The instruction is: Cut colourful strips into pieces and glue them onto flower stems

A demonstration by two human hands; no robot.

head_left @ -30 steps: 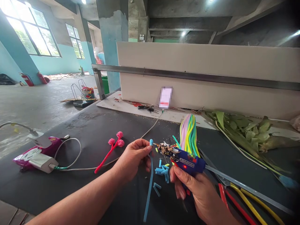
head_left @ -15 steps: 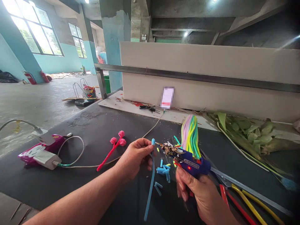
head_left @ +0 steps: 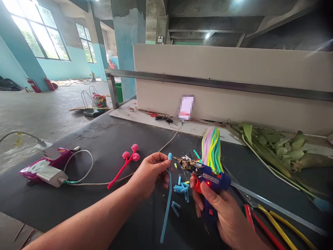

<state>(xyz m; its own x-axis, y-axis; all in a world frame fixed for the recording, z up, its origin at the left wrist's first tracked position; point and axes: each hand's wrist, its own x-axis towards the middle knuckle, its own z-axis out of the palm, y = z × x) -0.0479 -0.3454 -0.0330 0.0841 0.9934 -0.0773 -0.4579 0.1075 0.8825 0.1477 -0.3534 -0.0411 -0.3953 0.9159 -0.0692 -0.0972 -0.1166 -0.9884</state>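
Between the fingertips of my left hand (head_left: 156, 168) is a blue pipe cleaner (head_left: 167, 211), its bent-over tip sticking up and its long stem hanging down. My right hand (head_left: 221, 208) grips a blue glue gun (head_left: 212, 178) with a red light and an orange trigger. The gun's nozzle, crusted with bits of debris, points left and sits very close to the blue tip; whether they touch I cannot tell. Under the gun lie several short cut blue pieces (head_left: 182, 188). A pink pipe-cleaner stem with three buds (head_left: 126, 161) rests left of my hands.
A bundle of coloured pipe cleaners (head_left: 212, 149) lies behind the gun. White chargers (head_left: 52, 175) and a cable (head_left: 104, 183) are at left. A phone (head_left: 186, 107) leans on the back board. Green leaves (head_left: 281, 149) and red and yellow strips (head_left: 275, 225) lie right.
My right hand has shifted the glue gun slightly left and up, with more of its handle and trigger now showing. My left hand and the blue pipe cleaner stay nearly still.
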